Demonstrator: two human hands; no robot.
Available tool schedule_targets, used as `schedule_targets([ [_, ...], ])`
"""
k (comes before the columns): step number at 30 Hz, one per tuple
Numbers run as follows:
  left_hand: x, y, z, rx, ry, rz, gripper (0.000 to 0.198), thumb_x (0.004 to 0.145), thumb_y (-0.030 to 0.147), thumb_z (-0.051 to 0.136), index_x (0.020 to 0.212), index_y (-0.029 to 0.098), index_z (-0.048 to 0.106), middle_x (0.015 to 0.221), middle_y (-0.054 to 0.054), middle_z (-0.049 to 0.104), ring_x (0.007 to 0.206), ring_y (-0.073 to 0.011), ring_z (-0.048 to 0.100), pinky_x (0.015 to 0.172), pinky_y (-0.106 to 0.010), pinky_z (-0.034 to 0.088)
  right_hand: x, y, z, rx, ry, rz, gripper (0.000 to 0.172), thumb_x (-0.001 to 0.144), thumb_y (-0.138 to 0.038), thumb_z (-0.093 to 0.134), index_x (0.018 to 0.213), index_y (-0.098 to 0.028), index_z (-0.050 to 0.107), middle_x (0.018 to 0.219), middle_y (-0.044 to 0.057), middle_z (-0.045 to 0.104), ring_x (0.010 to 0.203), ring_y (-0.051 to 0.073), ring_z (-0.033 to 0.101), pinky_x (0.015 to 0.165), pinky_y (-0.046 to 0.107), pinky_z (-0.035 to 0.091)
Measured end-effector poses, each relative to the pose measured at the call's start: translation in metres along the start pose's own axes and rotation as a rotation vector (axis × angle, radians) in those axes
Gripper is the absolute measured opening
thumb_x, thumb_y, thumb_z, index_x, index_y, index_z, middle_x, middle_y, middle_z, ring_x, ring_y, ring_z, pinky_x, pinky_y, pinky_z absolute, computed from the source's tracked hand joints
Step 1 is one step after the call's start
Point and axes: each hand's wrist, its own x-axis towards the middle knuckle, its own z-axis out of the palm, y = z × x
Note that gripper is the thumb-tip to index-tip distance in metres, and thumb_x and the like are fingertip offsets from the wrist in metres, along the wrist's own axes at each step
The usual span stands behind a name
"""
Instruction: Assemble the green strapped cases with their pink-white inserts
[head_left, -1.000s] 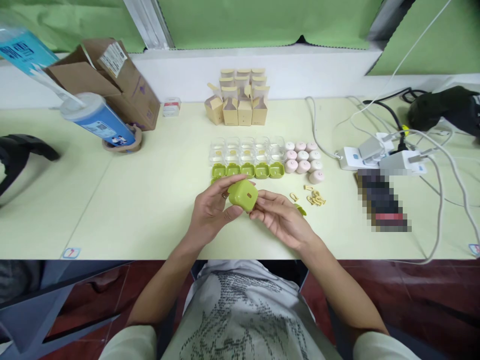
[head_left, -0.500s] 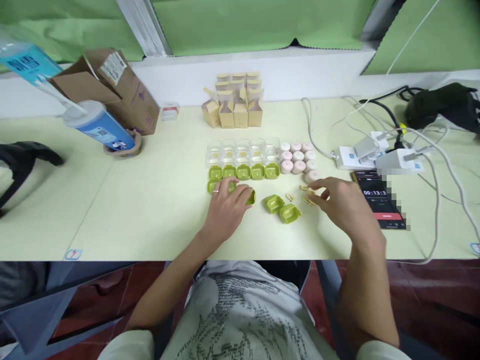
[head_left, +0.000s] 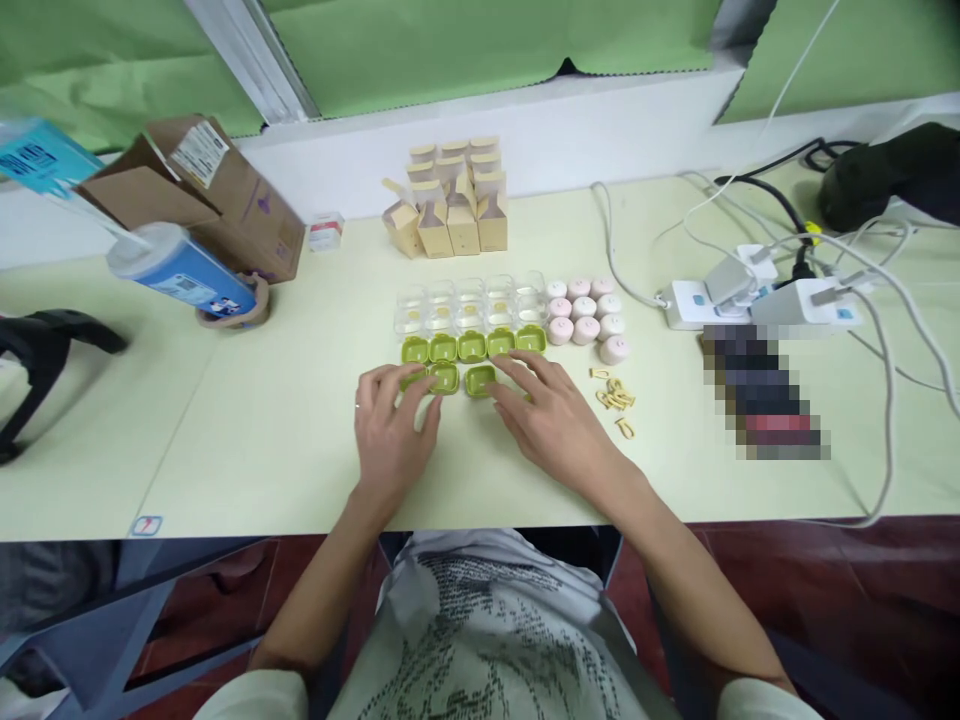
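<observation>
My left hand (head_left: 390, 425) lies flat on the table with fingers spread, its fingertips touching green square cases (head_left: 444, 377) in the near row. My right hand (head_left: 551, 415) also lies flat with fingers stretched out, touching the right end of that near row beside another green case (head_left: 480, 379). Behind them runs a row of several green cases (head_left: 472, 346), then a row of clear plastic lids (head_left: 469, 303). Pink round caps (head_left: 585, 315) sit to the right. Small yellow clips (head_left: 616, 398) lie scattered by my right hand.
Small tan cartons (head_left: 448, 205) are stacked at the back centre. A brown cardboard box (head_left: 217, 200) and a blue tube (head_left: 180, 270) stand at the left. A power strip (head_left: 720, 300) with white cables and a phone (head_left: 765, 395) lie at the right.
My right hand came back from the yellow clips to the green cases. The loose green cases have been pushed up into a second row. Both hands now lie flat against that row.
</observation>
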Motion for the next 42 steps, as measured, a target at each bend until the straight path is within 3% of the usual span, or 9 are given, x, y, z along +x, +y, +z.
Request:
schedule_targets([
  [3, 0.002, -0.017, -0.007, 0.13, -0.106, -0.137, 0.039, 0.11, 0.046, 0.063, 0.137, 0.019, 0.069, 0.136, -0.017, 0.071, 0.123, -0.033, 0.067, 0.103, -0.047, 0.059, 0.002, -0.005, 0.016, -0.084, -0.052, -0.02, 0.035, 0.112, -0.016, 0.055, 0.143, -0.01, 0.071, 0.152, 0.023, 0.069, 0.142, 0.04, 0.061, 0.112, 0.056, 0.056],
  [7, 0.002, -0.028, -0.009, 0.123, -0.252, -0.219, 0.059, 0.111, 0.063, 0.055, 0.149, 0.018, 0.059, 0.145, -0.019, 0.064, 0.112, -0.0295, 0.074, 0.084, -0.039, 0.063, 0.0, -0.007, 0.024, -0.151, -0.085, -0.051, 0.03, 0.109, -0.009, 0.056, 0.132, -0.006, 0.074, 0.13, 0.022, 0.075, 0.118, 0.036, 0.07, 0.099, 0.049, 0.06],
  [11, 0.002, -0.03, -0.007, 0.067, -0.316, -0.249, 0.054, 0.109, 0.056, 0.063, 0.149, 0.02, 0.057, 0.145, -0.016, 0.062, 0.108, -0.0273, 0.077, 0.075, -0.036, 0.065, 0.0, -0.007, 0.021, -0.149, -0.076, -0.098, 0.033, 0.105, -0.003, 0.054, 0.13, -0.009, 0.074, 0.118, 0.019, 0.076, 0.1, 0.031, 0.068, 0.087, 0.045, 0.06],
  [17, 0.003, -0.036, -0.005, 0.021, -0.336, -0.246, 0.042, 0.107, 0.035, 0.071, 0.145, 0.022, 0.059, 0.148, -0.014, 0.059, 0.112, -0.0265, 0.078, 0.082, -0.037, 0.068, 0.002, -0.009, 0.017, -0.081, -0.098, -0.147, 0.031, 0.104, 0.003, 0.048, 0.109, -0.013, 0.075, 0.11, 0.016, 0.076, 0.091, 0.027, 0.07, 0.082, 0.042, 0.062],
  [20, 0.004, -0.036, -0.006, 0.027, -0.35, -0.242, 0.035, 0.108, 0.026, 0.067, 0.142, 0.021, 0.06, 0.149, -0.015, 0.059, 0.112, -0.0261, 0.078, 0.085, -0.038, 0.069, 0.001, -0.01, 0.015, 0.01, -0.104, -0.102, 0.025, 0.106, -0.003, 0.052, 0.104, -0.013, 0.074, 0.112, 0.016, 0.077, 0.098, 0.027, 0.073, 0.086, 0.041, 0.066],
  [25, 0.006, -0.033, -0.008, 0.019, -0.359, -0.237, 0.038, 0.106, 0.012, 0.063, 0.143, 0.02, 0.061, 0.15, -0.016, 0.059, 0.115, -0.0274, 0.077, 0.086, -0.039, 0.07, -0.002, -0.012, 0.015, 0.039, -0.05, -0.028, 0.028, 0.106, -0.005, 0.051, 0.122, -0.013, 0.074, 0.125, 0.018, 0.076, 0.107, 0.029, 0.078, 0.09, 0.042, 0.07],
  [29, 0.006, -0.03, -0.01, 0.011, -0.374, -0.258, 0.043, 0.104, 0.011, 0.066, 0.145, 0.019, 0.06, 0.153, -0.016, 0.058, 0.119, -0.0289, 0.076, 0.089, -0.04, 0.07, -0.001, -0.016, 0.02, 0.05, -0.091, 0.007, 0.037, 0.108, -0.009, 0.051, 0.139, -0.014, 0.069, 0.134, 0.02, 0.075, 0.116, 0.031, 0.08, 0.096, 0.046, 0.072],
  [33, 0.008, -0.029, -0.011, 0.015, -0.412, -0.276, 0.044, 0.103, 0.012, 0.069, 0.146, 0.019, 0.059, 0.155, -0.016, 0.057, 0.117, -0.0288, 0.077, 0.088, -0.041, 0.071, 0.0, -0.02, 0.023, 0.068, -0.117, 0.009, 0.038, 0.11, -0.011, 0.048, 0.142, -0.012, 0.069, 0.138, 0.021, 0.074, 0.114, 0.031, 0.082, 0.097, 0.048, 0.073],
  [42, 0.011, -0.025, -0.014, 0.043, -0.453, -0.271, 0.045, 0.105, 0.012, 0.067, 0.149, 0.018, 0.058, 0.157, -0.016, 0.057, 0.122, -0.0296, 0.076, 0.092, -0.043, 0.071, 0.0, -0.017, 0.022, 0.165, -0.105, 0.003, 0.04, 0.112, -0.015, 0.052, 0.148, -0.017, 0.068, 0.159, 0.019, 0.065, 0.134, 0.03, 0.076, 0.108, 0.046, 0.069],
])
